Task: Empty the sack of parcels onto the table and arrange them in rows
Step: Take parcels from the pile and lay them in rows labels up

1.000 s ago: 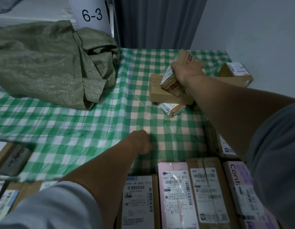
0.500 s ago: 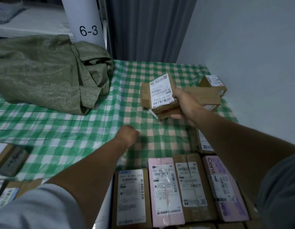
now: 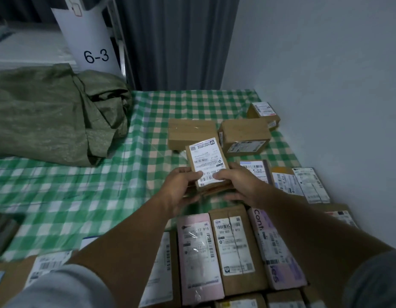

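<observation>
Both my hands hold a small brown parcel with a white label facing up, above the green checked table. My left hand grips its left edge, thumb on the label. My right hand grips its right edge and underside. Behind it lie three loose brown boxes: a plain one, one with a side label and a smaller one. The crumpled green sack lies at the table's far left. Rows of labelled parcels lie near me, including a pink one.
More labelled parcels line the right edge by the grey wall. A white post marked 6-3 and a dark curtain stand behind the table. Other parcels lie at the near left.
My right hand brought the small parcel from the far pile back toward me, label turned up. My left hand rose from the table and took hold of its left edge.
</observation>
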A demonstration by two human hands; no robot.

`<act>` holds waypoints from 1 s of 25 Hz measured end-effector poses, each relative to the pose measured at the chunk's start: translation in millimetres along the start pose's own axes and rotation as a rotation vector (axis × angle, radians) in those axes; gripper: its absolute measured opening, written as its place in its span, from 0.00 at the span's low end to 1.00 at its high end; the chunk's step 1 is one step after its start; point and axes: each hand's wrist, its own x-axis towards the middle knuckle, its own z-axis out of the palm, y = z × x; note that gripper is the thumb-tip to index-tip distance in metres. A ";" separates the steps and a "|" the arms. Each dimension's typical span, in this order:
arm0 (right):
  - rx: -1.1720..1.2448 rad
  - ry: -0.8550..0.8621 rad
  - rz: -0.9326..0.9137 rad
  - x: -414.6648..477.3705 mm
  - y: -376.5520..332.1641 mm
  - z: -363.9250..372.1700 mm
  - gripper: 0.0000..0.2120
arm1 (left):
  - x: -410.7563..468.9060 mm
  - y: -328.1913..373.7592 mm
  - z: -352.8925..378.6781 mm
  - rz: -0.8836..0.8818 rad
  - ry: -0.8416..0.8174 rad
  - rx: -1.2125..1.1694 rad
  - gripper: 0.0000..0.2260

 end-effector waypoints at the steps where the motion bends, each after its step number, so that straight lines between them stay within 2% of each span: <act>1: -0.002 0.005 0.000 0.8 2.3 -6.1 0.20 | -0.7 2.0 5.6 -0.001 0.011 0.014 0.12; 3: 0.012 0.056 -0.026 2.4 0.4 -17.7 0.22 | 3.0 5.9 12.8 0.104 0.185 0.052 0.13; 5: -0.029 0.096 -0.090 2.5 -8.8 -27.7 0.23 | 10.7 13.7 8.1 0.386 0.398 0.271 0.23; 6: -0.066 0.088 -0.113 0.7 -15.3 -31.4 0.25 | 14.2 18.4 6.7 0.502 0.368 0.443 0.29; 7: -0.113 0.060 -0.133 -2.4 -23.3 -33.8 0.28 | 13.7 24.3 9.8 0.555 0.269 0.565 0.32; 8: -0.166 0.025 -0.153 -3.4 -30.2 -35.8 0.32 | 10.8 30.8 14.9 0.541 0.138 0.623 0.33; 10: -0.232 -0.049 -0.185 -4.8 -45.0 -36.9 0.36 | 4.6 41.3 23.9 0.401 -0.091 0.640 0.29; 13: -0.220 -0.119 -0.206 -2.1 -61.9 -39.5 0.39 | 0.9 47.6 24.4 0.298 -0.211 0.593 0.25; 15: -0.194 -0.134 -0.216 1.4 -64.9 -41.4 0.37 | 1.5 43.6 22.7 0.272 -0.199 0.463 0.20; 16: -0.181 -0.108 -0.237 3.2 -63.1 -42.4 0.33 | 2.8 40.2 24.3 0.262 -0.154 0.392 0.18; 17: -0.181 -0.058 -0.260 6.0 -60.3 -44.4 0.27 | 5.4 36.5 27.7 0.242 -0.088 0.343 0.17; 19: -0.219 0.121 -0.274 11.9 -48.6 -50.4 0.09 | 16.8 24.6 36.4 0.156 0.032 0.309 0.16; 20: -0.232 0.198 -0.266 16.0 -41.0 -55.5 0.04 | 24.5 16.9 41.3 0.102 0.079 0.311 0.17; 22: -0.293 0.284 -0.223 25.2 -23.3 -67.4 0.14 | 37.8 2.7 50.8 0.042 0.139 0.306 0.18; 25: -0.297 0.324 -0.162 33.2 -4.5 -81.4 0.11 | 52.1 -11.0 64.6 0.010 0.160 0.298 0.17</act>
